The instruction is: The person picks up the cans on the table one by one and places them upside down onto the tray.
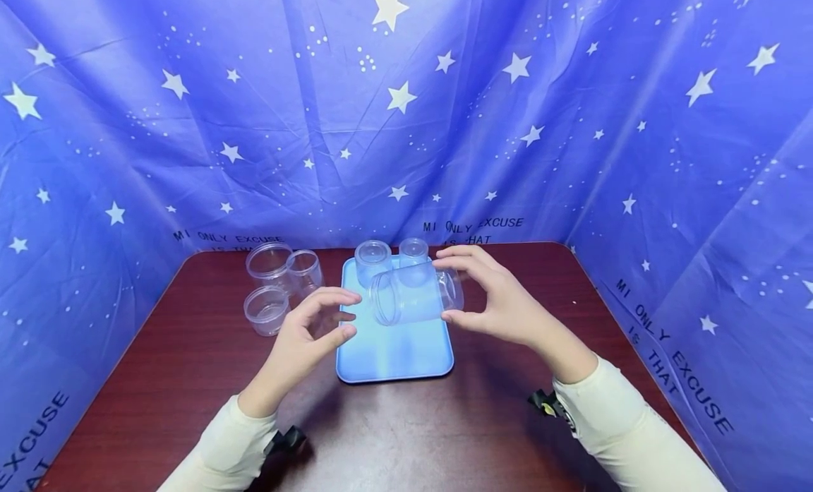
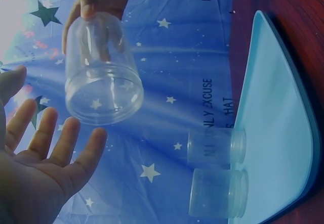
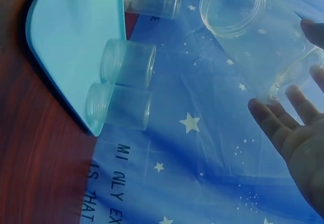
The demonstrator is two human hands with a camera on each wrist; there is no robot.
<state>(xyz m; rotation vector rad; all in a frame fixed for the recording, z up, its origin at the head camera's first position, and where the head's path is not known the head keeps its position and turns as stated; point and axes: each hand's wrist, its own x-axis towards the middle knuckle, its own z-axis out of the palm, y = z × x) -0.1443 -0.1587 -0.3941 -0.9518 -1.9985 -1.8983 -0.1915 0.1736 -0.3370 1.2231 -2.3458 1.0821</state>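
A large clear plastic jar [image 1: 413, 294] lies sideways in the air over the blue tray [image 1: 394, 358], its threaded mouth facing left. My right hand [image 1: 502, 301] grips it round the base end, thumb below and fingers above. On the other side, my left hand [image 1: 305, 333] is held with fingers spread and thumb apart, just short of the jar's mouth. The left wrist view has the left fingertips [image 2: 96, 138] close by the rim. Two smaller clear jars, one [image 1: 372, 266] and another [image 1: 414, 250], stand mouth down at the tray's far end.
Left of the tray, three clear containers stand open side up on the brown table [image 1: 190, 379]: a wide one [image 1: 269, 262], a narrow one [image 1: 306, 270] and a low one [image 1: 267, 312]. A blue star-printed curtain [image 1: 343, 125] encloses the table's back and sides.
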